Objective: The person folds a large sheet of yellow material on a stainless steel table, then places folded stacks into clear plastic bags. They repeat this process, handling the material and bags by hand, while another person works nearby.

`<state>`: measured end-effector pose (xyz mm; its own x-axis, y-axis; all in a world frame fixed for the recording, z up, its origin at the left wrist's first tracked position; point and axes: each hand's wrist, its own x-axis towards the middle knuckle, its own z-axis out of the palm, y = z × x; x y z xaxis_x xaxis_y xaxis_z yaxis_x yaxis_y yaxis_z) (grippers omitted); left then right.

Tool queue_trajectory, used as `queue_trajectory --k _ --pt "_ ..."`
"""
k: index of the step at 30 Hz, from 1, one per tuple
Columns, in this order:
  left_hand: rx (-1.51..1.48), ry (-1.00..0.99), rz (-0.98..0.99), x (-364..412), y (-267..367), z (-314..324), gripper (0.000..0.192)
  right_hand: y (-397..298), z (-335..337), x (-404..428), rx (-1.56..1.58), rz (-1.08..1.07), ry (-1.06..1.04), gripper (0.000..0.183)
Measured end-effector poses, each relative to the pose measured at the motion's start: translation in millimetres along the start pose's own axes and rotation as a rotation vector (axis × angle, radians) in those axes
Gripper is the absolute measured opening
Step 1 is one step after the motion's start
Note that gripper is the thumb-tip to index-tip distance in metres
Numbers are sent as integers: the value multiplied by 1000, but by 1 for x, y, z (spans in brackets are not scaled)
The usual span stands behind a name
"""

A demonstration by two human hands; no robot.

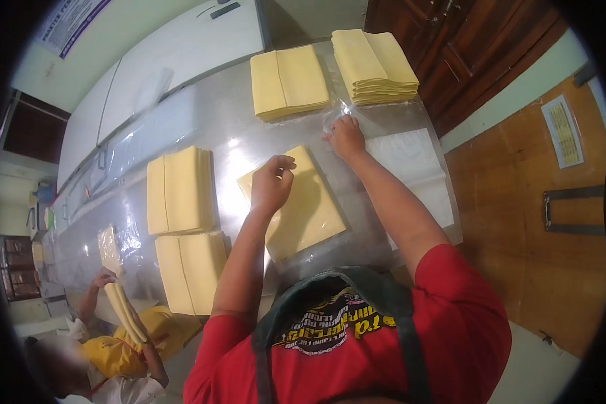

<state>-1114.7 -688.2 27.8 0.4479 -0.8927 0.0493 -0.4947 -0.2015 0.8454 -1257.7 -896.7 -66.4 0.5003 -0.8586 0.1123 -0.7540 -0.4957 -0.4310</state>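
A flat stack of folded yellow sheets [308,207] in a clear plastic bag lies at a slant on the metal table before me. My left hand [272,184] is over its upper left part, fingers curled. Nothing shows clearly between those fingers, and I cannot tell whether they touch the bag. Farther out, my right hand [347,135] pinches a crumpled piece of clear plastic film [339,113], just in front of two yellow stacks. Under my right forearm lie flat whitish plastic bags [414,171].
Folded yellow stacks stand at the far side, one left [289,81] and one right [376,65]. Two more, an upper [179,192] and a lower [189,275], stand left of me. At lower left a co-worker [121,348] holds yellow sheets and a clear bag. A wooden door [464,45] borders the table.
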Motion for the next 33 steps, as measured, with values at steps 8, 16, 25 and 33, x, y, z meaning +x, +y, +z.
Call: queue_trajectory --k 8,16,25,33 --pt "74 -81 97 13 10 24 21 26 5 7 53 -159 97 18" --pt "664 151 634 -15 104 3 57 -33 -76 -52 76 -572 -11 15" --pt "553 -101 315 -65 87 -20 23 -47 -160 -131 240 -626 8 14" --pt "474 -83 -86 -91 96 -18 33 -48 -158 -147 206 -703 -35 18"
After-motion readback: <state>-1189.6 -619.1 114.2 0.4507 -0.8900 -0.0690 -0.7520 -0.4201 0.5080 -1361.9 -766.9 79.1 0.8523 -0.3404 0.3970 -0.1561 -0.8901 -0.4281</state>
